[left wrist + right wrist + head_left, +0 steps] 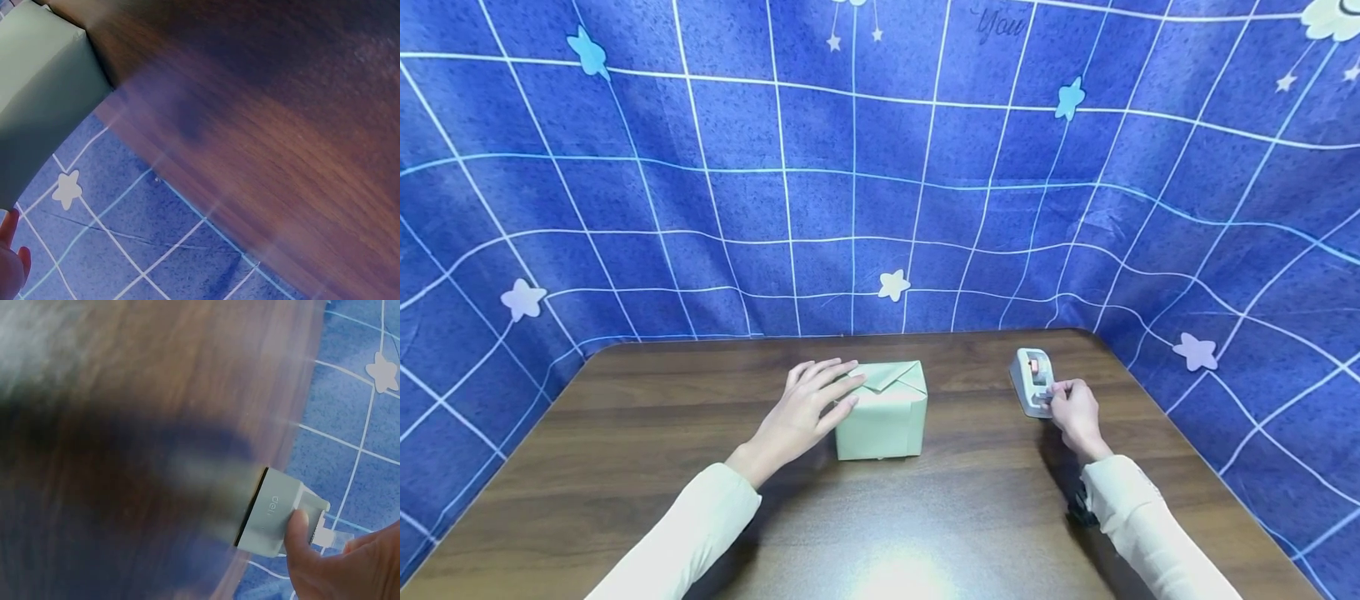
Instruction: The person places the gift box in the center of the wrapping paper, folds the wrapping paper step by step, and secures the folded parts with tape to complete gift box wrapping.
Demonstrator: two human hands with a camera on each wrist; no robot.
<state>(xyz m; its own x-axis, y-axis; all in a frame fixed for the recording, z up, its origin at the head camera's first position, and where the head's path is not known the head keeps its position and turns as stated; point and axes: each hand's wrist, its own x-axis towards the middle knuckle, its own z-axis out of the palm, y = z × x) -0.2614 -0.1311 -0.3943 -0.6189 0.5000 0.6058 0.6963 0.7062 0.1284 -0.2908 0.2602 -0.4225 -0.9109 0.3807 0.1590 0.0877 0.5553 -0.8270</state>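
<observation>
A box wrapped in pale green paper (880,425) stands on the table, its folded paper flaps showing on top. My left hand (805,408) rests on its upper left part with the fingers spread and nearly straight. Over on the right is a light grey tape dispenser (1022,385) with a roll inside. At its front end, my right hand (1077,414) has thumb and fingers curled together at the tape. The right wrist view shows a short strip of clear tape (337,540) reaching from the cutter to the fingers, with the thumb over the dispenser's front.
The brown wood-grain table (700,400) carries the box and the dispenser. Behind and beside it hangs a blue curtain (820,200) with white grid lines and stars, close to the table's back and right edges.
</observation>
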